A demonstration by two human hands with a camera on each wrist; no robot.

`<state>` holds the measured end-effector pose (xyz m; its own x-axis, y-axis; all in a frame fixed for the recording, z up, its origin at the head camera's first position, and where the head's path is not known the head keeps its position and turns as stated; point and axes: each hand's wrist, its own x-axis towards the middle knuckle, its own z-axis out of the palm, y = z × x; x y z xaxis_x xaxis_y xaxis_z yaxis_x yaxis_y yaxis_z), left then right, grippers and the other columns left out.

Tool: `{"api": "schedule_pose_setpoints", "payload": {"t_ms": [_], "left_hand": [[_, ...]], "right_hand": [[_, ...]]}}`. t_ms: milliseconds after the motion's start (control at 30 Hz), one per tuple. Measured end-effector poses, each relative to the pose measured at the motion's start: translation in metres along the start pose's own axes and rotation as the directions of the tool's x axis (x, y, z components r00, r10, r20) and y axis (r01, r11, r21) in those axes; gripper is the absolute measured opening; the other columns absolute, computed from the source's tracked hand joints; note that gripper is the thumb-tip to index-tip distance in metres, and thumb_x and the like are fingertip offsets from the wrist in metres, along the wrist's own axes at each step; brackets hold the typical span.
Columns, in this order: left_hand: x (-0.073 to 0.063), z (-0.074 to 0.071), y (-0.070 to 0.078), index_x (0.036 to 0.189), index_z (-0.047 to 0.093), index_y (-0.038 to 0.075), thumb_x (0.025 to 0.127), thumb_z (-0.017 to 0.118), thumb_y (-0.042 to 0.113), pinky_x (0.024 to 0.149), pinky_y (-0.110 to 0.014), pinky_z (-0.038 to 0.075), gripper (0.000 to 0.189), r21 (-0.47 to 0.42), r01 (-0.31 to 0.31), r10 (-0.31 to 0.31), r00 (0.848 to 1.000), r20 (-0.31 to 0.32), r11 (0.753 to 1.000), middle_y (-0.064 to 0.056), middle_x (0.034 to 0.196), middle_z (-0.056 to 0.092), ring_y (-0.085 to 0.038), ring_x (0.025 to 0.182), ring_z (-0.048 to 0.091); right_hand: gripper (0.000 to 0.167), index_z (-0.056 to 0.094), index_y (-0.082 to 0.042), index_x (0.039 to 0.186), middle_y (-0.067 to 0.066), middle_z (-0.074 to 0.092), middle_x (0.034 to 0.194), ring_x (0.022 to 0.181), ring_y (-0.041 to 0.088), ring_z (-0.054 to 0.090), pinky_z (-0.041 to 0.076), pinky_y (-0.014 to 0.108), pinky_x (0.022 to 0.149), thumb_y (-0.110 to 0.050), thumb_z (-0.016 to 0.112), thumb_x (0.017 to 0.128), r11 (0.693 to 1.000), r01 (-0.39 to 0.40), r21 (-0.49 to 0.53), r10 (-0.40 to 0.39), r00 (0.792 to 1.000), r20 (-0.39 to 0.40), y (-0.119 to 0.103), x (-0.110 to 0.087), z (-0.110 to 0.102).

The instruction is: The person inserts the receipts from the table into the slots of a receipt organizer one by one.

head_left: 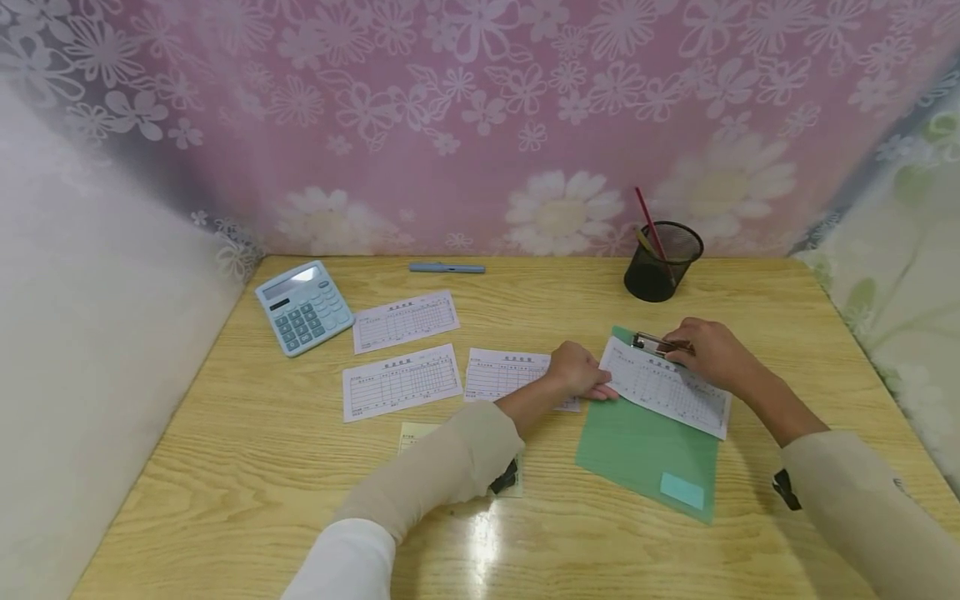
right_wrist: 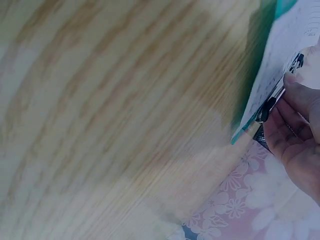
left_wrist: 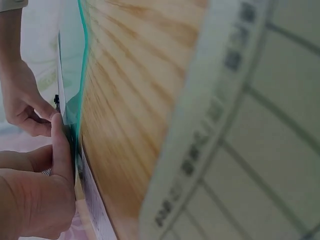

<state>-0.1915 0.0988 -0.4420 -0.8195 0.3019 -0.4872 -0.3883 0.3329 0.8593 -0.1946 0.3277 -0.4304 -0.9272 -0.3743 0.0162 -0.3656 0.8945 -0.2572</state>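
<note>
A green clipboard (head_left: 637, 450) lies tilted on the wooden table, with a printed paper form (head_left: 663, 387) across its upper part. My right hand (head_left: 708, 354) pinches the metal clip (head_left: 652, 342) at the clipboard's top edge; thumb and fingers show on that clip (right_wrist: 280, 92) in the right wrist view. At the form's left edge, my left hand (head_left: 577, 371) holds the paper between thumb and fingers. Part of another printed form (head_left: 498, 375) lies beneath the left hand and wrist. How far the paper sits under the clip cannot be told.
Two more white forms (head_left: 402, 382) lie to the left, and a yellowish slip (head_left: 416, 432) is partly covered by the left sleeve. A blue calculator (head_left: 303, 308), a blue pen (head_left: 447, 267) and a black mesh pen holder (head_left: 652, 279) stand or lie toward the back. Flowered walls border the table.
</note>
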Motion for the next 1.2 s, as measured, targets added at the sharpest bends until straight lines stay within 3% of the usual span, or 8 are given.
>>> {"api": "schedule_pose_setpoints", "payload": {"t_ms": [300,567,833,1067,1200], "left_hand": [[0.000,0.003,0.003,0.097,0.064,-0.008,0.087,0.066,0.002,0.053,-0.022,0.056,0.015,-0.018,0.043,-0.044,0.997,-0.064,0.999,-0.014,0.062,0.070,-0.025,0.068,0.073],[-0.001,-0.002,0.004,0.096,0.062,-0.008,0.086,0.066,0.001,0.053,-0.021,0.056,0.014,-0.106,0.045,-0.048,0.999,-0.026,0.993,-0.019,0.071,0.072,-0.030,0.076,0.072],[0.000,-0.003,0.008,0.103,0.059,-0.012,0.085,0.067,0.000,0.048,-0.019,0.054,0.023,-0.112,0.076,-0.078,0.997,-0.014,0.991,-0.019,0.071,0.071,-0.032,0.077,0.072],[0.005,-0.001,0.012,0.086,0.063,-0.009,0.084,0.070,0.004,0.059,-0.026,0.058,0.015,-0.124,0.165,-0.175,0.982,-0.072,0.978,-0.017,0.065,0.070,-0.028,0.072,0.072],[0.009,0.001,0.015,0.084,0.062,-0.009,0.083,0.071,0.004,0.060,-0.026,0.058,0.016,-0.130,0.181,-0.195,0.975,-0.106,0.975,-0.016,0.063,0.070,-0.027,0.070,0.072]], "right_hand": [[0.020,0.070,0.005,0.102,0.010,0.063,0.084,0.070,0.016,0.055,0.045,0.033,0.061,-0.005,0.067,0.086,0.999,0.034,0.005,-0.034,0.999,-0.032,-0.003,-0.002,-0.001],[0.021,0.069,0.007,0.103,0.011,0.063,0.084,0.070,0.018,0.056,0.046,0.035,0.061,-0.005,0.067,0.086,0.999,0.035,-0.008,-0.035,0.999,-0.034,-0.003,-0.002,-0.001],[0.021,0.069,0.006,0.104,0.011,0.064,0.085,0.071,0.017,0.056,0.047,0.035,0.062,-0.006,0.066,0.086,1.000,0.008,-0.015,-0.009,1.000,-0.019,-0.003,-0.002,-0.002],[0.023,0.069,0.006,0.104,0.010,0.064,0.086,0.071,0.016,0.055,0.046,0.033,0.062,-0.007,0.068,0.085,1.000,0.014,-0.001,-0.014,1.000,-0.012,-0.003,-0.002,-0.002],[0.023,0.069,0.005,0.104,0.010,0.064,0.085,0.070,0.016,0.054,0.045,0.032,0.062,-0.007,0.068,0.085,1.000,0.012,-0.002,-0.012,1.000,-0.012,-0.004,-0.002,-0.003]]}}
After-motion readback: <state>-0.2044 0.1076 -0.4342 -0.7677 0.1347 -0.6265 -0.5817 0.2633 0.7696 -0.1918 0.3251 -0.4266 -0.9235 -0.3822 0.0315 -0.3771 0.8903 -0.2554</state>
